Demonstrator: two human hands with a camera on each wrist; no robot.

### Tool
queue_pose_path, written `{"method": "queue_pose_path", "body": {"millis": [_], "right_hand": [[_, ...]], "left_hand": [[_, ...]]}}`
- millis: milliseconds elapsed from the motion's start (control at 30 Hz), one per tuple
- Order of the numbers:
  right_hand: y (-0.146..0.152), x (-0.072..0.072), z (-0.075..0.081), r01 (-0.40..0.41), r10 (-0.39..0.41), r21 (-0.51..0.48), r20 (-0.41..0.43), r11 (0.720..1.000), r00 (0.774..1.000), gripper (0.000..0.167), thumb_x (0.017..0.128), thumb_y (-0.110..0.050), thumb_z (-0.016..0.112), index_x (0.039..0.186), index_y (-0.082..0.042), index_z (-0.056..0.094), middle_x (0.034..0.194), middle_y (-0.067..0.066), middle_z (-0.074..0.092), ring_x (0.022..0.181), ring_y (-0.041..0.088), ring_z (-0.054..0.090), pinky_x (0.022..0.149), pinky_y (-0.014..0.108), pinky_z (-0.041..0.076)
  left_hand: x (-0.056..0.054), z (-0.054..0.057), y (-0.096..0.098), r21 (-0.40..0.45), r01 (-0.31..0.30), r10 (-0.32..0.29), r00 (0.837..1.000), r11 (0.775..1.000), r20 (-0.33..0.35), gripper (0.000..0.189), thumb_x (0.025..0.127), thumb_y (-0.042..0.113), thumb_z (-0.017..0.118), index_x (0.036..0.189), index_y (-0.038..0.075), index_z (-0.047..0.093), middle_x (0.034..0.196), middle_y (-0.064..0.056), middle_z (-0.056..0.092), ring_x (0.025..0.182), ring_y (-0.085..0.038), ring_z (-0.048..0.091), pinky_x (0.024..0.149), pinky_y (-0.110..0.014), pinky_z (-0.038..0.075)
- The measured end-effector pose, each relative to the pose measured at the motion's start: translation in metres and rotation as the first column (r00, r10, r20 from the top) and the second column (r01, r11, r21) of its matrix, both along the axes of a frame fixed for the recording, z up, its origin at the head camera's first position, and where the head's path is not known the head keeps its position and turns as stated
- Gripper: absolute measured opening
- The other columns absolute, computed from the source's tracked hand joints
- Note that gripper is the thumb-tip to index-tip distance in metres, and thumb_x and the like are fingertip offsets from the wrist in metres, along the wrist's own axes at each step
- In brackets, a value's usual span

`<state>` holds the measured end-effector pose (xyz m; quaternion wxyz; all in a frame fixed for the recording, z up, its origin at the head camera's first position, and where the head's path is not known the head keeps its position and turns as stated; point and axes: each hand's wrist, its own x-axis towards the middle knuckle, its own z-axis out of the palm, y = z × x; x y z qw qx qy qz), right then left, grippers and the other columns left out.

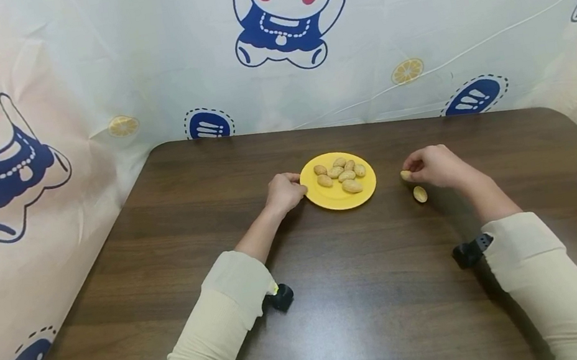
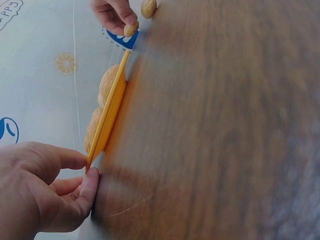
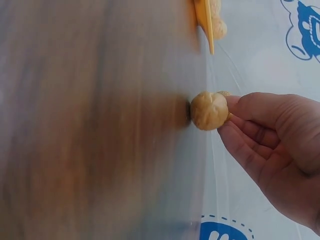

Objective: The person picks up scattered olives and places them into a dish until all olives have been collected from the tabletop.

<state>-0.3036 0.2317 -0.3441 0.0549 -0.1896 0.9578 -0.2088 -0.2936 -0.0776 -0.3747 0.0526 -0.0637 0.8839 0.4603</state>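
Observation:
A yellow plate (image 1: pixel 333 201) carries several unshelled peanuts (image 1: pixel 347 176). At its left side my left hand (image 1: pixel 285 193) pinches the rim, and in the left wrist view the thumb and a finger lie on either face of the plate edge (image 2: pixel 105 127). To the right of the plate, my right hand (image 1: pixel 436 166) holds a peanut (image 2: pixel 131 28) between thumb and fingertips, just over the table. Another peanut (image 1: pixel 420 194) lies on the table just below that hand. In the right wrist view this loose peanut (image 3: pixel 209 111) mostly hides the held one.
Both hands work above a dark brown wooden table (image 1: pixel 335 298). Behind it hangs a pale curtain (image 1: pixel 188 45) with cartoon figures, meeting the table's far edge. A black wrist camera (image 1: pixel 281 298) sits under the left sleeve, another (image 1: pixel 470 253) under the right.

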Motion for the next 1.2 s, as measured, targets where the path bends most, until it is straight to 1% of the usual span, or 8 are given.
{"method": "queue_pose_path", "body": {"millis": [433, 633, 900, 1200], "right_hand": [[-0.02, -0.002, 0.002, -0.007, 0.007, -0.024, 0.029, 1.0, 1.0, 0.016, 0.085, -0.008, 0.063, 0.098, 0.001, 0.067, 0.086, 0.009, 0.064, 0.078, 0.023, 0.055, 0.072, 0.039, 0.046], [-0.03, -0.004, 0.002, 0.003, -0.001, -0.037, 0.057, 0.999, 0.998, 0.018, 0.087, -0.01, 0.063, 0.1, 0.0, 0.067, 0.09, 0.011, 0.063, 0.08, 0.023, 0.055, 0.073, 0.039, 0.047], [-0.043, -0.004, 0.003, -0.018, 0.021, -0.049, 0.048, 0.999, 0.999, 0.018, 0.086, -0.008, 0.063, 0.102, 0.001, 0.067, 0.092, 0.012, 0.063, 0.084, 0.024, 0.056, 0.074, 0.038, 0.048], [-0.057, -0.006, 0.002, -0.06, 0.061, -0.042, 0.029, 0.997, 0.998, 0.019, 0.086, -0.009, 0.064, 0.102, 0.001, 0.067, 0.092, 0.011, 0.064, 0.084, 0.023, 0.057, 0.071, 0.037, 0.048]], "left_hand": [[0.0, 0.0, -0.001, -0.015, 0.01, -0.01, 1.0, 1.0, -0.015, 0.035, 0.085, 0.007, 0.06, 0.119, 0.0, 0.06, 0.092, -0.009, 0.065, 0.073, -0.014, 0.056, 0.059, -0.021, 0.043], [-0.001, 0.0, -0.001, -0.015, 0.008, -0.008, 1.0, 1.0, -0.008, 0.035, 0.085, 0.007, 0.06, 0.119, 0.0, 0.06, 0.092, -0.009, 0.065, 0.074, -0.014, 0.057, 0.06, -0.021, 0.044], [0.0, 0.001, -0.001, -0.007, 0.009, -0.009, 1.0, 1.0, -0.008, 0.035, 0.084, 0.006, 0.059, 0.119, -0.001, 0.061, 0.088, -0.009, 0.066, 0.071, -0.014, 0.057, 0.058, -0.021, 0.044], [0.0, 0.002, -0.001, -0.008, 0.007, -0.007, 1.0, 1.0, 0.0, 0.036, 0.085, 0.007, 0.059, 0.12, -0.001, 0.06, 0.087, -0.008, 0.065, 0.07, -0.013, 0.056, 0.057, -0.02, 0.043]]}}
